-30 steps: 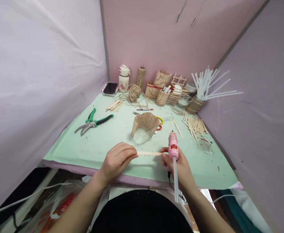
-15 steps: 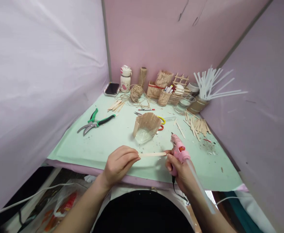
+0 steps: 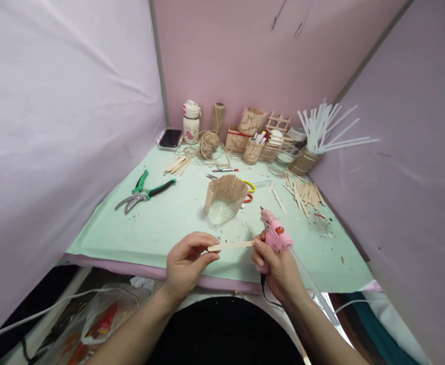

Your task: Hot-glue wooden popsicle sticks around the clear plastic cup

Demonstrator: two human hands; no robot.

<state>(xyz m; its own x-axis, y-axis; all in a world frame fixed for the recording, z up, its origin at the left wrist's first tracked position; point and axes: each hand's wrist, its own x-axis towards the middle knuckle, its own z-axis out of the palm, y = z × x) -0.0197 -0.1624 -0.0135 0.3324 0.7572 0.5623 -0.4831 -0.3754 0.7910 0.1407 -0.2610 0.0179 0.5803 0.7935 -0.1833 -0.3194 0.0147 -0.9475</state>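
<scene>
My left hand [image 3: 186, 261] pinches one end of a flat wooden craft stick [image 3: 230, 246], held level just above the near edge of the mint green table [image 3: 161, 223]. My right hand [image 3: 277, 266] grips a pink glue gun [image 3: 273, 234], and its fingertips touch the stick's other end. The gun's nozzle points away towards the back of the table, and a clear glue stick [image 3: 311, 289] trails out of its rear. Just beyond the stick stands a clear plastic cup partly clad in wooden sticks [image 3: 224, 198].
Green-handled pliers [image 3: 144, 191] lie at the left. A heap of loose craft sticks [image 3: 304, 192] lies at the right. Along the back wall stand a phone [image 3: 170, 138], a small bottle [image 3: 191, 122], twine [image 3: 207, 144], stick-built holders [image 3: 250, 137] and a jar of white rods [image 3: 313, 147].
The glue gun has tilted, its rear glue stick swinging out to the lower right. Both hands and the stick stay at the near edge, with the stick now slightly slanted.
</scene>
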